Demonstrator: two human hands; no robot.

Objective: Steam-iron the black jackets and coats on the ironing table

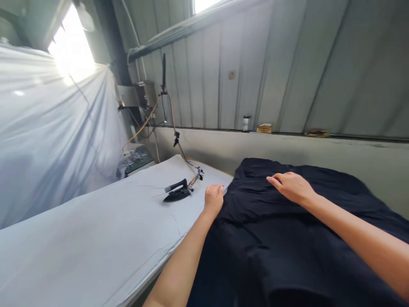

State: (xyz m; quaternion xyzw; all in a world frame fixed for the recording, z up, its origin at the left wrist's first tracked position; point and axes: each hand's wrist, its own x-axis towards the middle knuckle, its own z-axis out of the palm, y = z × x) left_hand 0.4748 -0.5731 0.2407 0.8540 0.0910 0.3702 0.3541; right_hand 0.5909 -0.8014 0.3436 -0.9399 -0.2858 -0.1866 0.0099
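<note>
A large heap of dark navy cloth point(281, 238) fills the right half of the view beside a white covered table point(96, 238). My left hand point(214, 197) is closed at the cloth's left edge, near the table's border; what its fingers hold, if anything, cannot be made out. Over the upper part of the cloth is my right hand point(292, 186), its thumb and fingers pointing left, slightly apart, with nothing seen between them. On the table, left of my left hand, rests a black iron point(177, 191) with its hose and cord attached.
The cord point(172, 111) hangs down from a stand behind the table. White sheeting point(57, 140) drapes at the left. A small bottle point(246, 123) and a tan object point(264, 128) sit on the wall ledge. Machinery point(136, 155) stands in the back left corner.
</note>
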